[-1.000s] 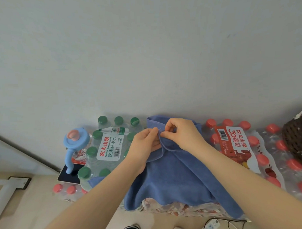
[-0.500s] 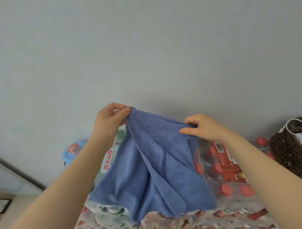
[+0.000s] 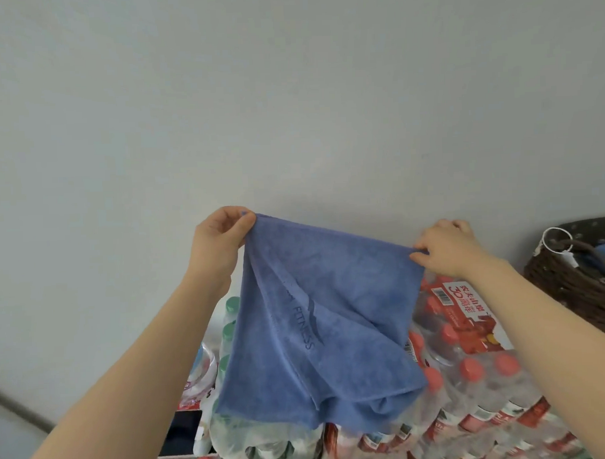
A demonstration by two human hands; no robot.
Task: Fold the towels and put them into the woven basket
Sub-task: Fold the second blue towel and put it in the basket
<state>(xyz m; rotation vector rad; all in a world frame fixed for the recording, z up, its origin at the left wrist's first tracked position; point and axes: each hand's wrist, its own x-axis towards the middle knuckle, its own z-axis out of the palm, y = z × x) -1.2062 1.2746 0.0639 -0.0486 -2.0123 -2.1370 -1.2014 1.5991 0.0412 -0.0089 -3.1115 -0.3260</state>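
A blue towel with dark "FITNESS" lettering hangs in the air in front of the wall, spread between my hands. My left hand pinches its upper left corner. My right hand pinches the upper right corner. The towel's lower edge droops over the packs of bottles. A dark brown woven basket stands at the right edge, with something blue inside it and a white ring with a tag on its rim.
Shrink-wrapped packs of red-capped bottles lie below and to the right. Green-capped bottles stand left of the towel. A dark flat object sits at the lower left. A plain grey wall fills the top.
My hands lifted the towel off the bottle packs and moved apart, stretching its top edge wide. The view tilted upward and the basket came further into view.
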